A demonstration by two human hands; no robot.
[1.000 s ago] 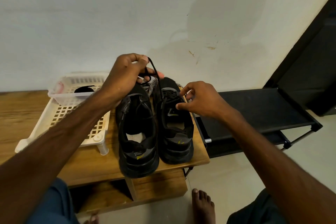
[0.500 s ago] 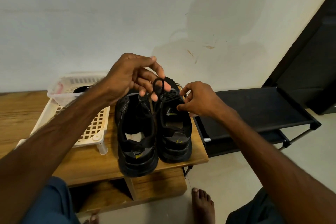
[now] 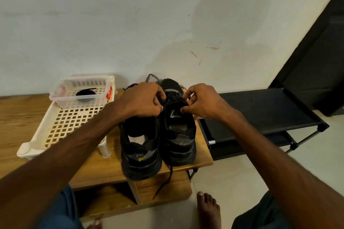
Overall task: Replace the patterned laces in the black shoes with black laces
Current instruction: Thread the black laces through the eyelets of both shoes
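Two black shoes stand side by side on the wooden table (image 3: 204, 160), heels toward me: the left shoe (image 3: 140, 147) and the right shoe (image 3: 179, 132). A black lace (image 3: 174, 98) is threaded across the right shoe's tongue, and one end (image 3: 163, 182) hangs down over the table's front edge. My left hand (image 3: 143, 99) and my right hand (image 3: 201, 101) both pinch this lace at the top eyelets. A patterned lace (image 3: 154, 78) lies behind the shoes by the wall.
A white perforated tray (image 3: 74, 126) sits left of the shoes; in it stands a clear basket (image 3: 61, 96) with a coiled black lace (image 3: 86, 94). A black shoe rack (image 3: 264, 109) stands to the right. My bare foot (image 3: 208, 210) is on the floor below.
My left hand has come down from above the shoes to the right shoe's tongue. The raised loop of black lace is drawn down, and a lace end now hangs over the table edge.
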